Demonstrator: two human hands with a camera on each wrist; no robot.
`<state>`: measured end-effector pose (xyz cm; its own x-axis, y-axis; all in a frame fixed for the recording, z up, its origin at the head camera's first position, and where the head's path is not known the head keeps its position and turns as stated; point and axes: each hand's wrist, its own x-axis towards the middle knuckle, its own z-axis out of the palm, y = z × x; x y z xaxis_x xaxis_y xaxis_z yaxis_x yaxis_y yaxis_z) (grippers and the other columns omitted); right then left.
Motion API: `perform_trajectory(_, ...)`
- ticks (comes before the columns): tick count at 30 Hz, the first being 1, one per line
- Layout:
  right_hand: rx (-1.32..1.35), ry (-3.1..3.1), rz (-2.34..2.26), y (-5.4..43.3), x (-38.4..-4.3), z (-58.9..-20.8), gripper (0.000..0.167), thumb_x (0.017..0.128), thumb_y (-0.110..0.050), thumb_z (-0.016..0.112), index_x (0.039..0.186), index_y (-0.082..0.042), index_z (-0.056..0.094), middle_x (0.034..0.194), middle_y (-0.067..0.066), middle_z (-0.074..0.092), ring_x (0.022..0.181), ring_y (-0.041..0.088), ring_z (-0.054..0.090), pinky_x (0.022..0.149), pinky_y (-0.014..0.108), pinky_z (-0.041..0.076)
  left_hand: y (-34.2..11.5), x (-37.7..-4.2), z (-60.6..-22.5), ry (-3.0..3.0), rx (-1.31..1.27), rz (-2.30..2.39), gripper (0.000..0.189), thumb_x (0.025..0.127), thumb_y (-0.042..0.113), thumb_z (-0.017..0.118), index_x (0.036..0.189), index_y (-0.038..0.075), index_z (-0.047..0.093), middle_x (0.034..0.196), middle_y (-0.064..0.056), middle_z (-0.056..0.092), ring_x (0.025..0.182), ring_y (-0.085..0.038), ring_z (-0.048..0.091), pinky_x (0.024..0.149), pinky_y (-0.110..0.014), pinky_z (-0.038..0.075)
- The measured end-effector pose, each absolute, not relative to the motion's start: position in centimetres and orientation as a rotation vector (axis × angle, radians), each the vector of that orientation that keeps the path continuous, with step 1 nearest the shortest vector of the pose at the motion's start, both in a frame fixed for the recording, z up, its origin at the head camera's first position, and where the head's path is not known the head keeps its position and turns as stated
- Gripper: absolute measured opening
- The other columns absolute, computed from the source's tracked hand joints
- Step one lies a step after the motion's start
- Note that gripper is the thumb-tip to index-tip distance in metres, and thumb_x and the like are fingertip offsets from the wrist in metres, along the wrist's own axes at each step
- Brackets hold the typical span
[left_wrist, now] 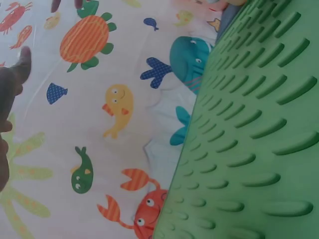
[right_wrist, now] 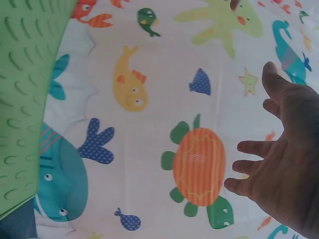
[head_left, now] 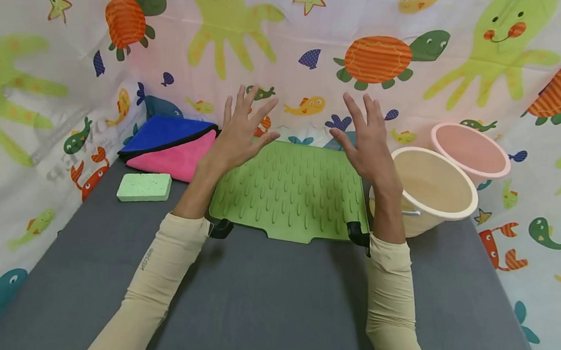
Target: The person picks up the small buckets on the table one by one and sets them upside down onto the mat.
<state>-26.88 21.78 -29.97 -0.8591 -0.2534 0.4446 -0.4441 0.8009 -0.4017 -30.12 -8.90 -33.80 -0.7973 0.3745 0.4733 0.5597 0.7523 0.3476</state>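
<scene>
Both hands are raised with fingers spread, and neither holds anything. The left hand (head_left: pixel 240 133) hovers over the left edge of a green ridged mat (head_left: pixel 289 191). Over the mat's right side is the right hand (head_left: pixel 369 142), near a cream basin (head_left: pixel 432 183). In the right wrist view, the right hand (right_wrist: pixel 284 164) shows extended fingers and thumb, apart from everything. Only part of the left hand (left_wrist: pixel 10 94) shows at the edge of the left wrist view, with the mat's raised ridges (left_wrist: pixel 269 129) opposite.
A folded blue and pink cloth (head_left: pixel 172 143) lies at the back left, with a pale green sponge (head_left: pixel 144 187) in front of it. A pink basin (head_left: pixel 472 150) stands behind the cream one. A printed curtain (head_left: pixel 287 54) closes off the back of the grey table (head_left: pixel 274 301).
</scene>
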Motion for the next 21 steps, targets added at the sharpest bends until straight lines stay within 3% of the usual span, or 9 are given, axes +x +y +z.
perform_trajectory(5,0.523,-2.543,0.723,22.1,-26.2,-29.3,0.071,0.106,-0.035,0.062,0.167,-0.029,0.027,0.176,0.018,0.012,0.165,0.039,0.000,0.132,0.064,0.005,-8.5,-30.6,-33.7,-2.375,-0.779,-0.769,0.061,0.106,0.040,0.060,0.160,0.018,0.043,0.172,-0.021,0.024,0.164,-0.044,0.011,0.133,-0.062,0.006)
perform_trajectory(8,0.532,-2.492,0.714,22.5,-25.8,-28.9,0.072,0.104,-0.032,0.065,0.167,-0.028,0.029,0.175,0.018,0.015,0.165,0.039,0.002,0.132,0.064,0.007,-8.3,-30.8,-33.8,-2.243,-0.822,-0.822,0.054,0.106,0.032,0.062,0.154,0.011,0.051,0.167,-0.022,0.036,0.160,-0.040,0.028,0.131,-0.059,0.020)
perform_trajectory(13,0.535,-2.429,0.699,23.4,-25.4,-28.3,0.073,0.103,-0.028,0.068,0.166,-0.027,0.032,0.173,0.019,0.021,0.165,0.038,0.008,0.132,0.063,0.011,-7.8,-30.9,-33.8,-2.095,-0.885,-0.908,0.045,0.106,0.024,0.063,0.146,0.005,0.058,0.158,-0.022,0.048,0.151,-0.035,0.044,0.125,-0.052,0.037)
perform_trajectory(17,0.532,-2.378,0.687,24.4,-25.5,-27.9,0.071,0.102,-0.026,0.069,0.165,-0.026,0.035,0.171,0.019,0.026,0.163,0.038,0.015,0.132,0.060,0.016,-7.0,-31.3,-33.6,-2.024,-0.949,-0.901,0.040,0.105,0.019,0.064,0.141,0.002,0.062,0.150,-0.022,0.057,0.143,-0.035,0.053,0.119,-0.048,0.045)
perform_trajectory(21,0.521,-2.341,0.671,25.3,-25.8,-27.5,0.068,0.102,-0.024,0.069,0.163,-0.024,0.039,0.169,0.020,0.030,0.161,0.039,0.022,0.131,0.059,0.020,-6.3,-32.0,-33.3,-1.985,-0.985,-0.910,0.037,0.104,0.017,0.066,0.137,0.001,0.065,0.146,-0.020,0.061,0.138,-0.034,0.056,0.118,-0.046,0.045)
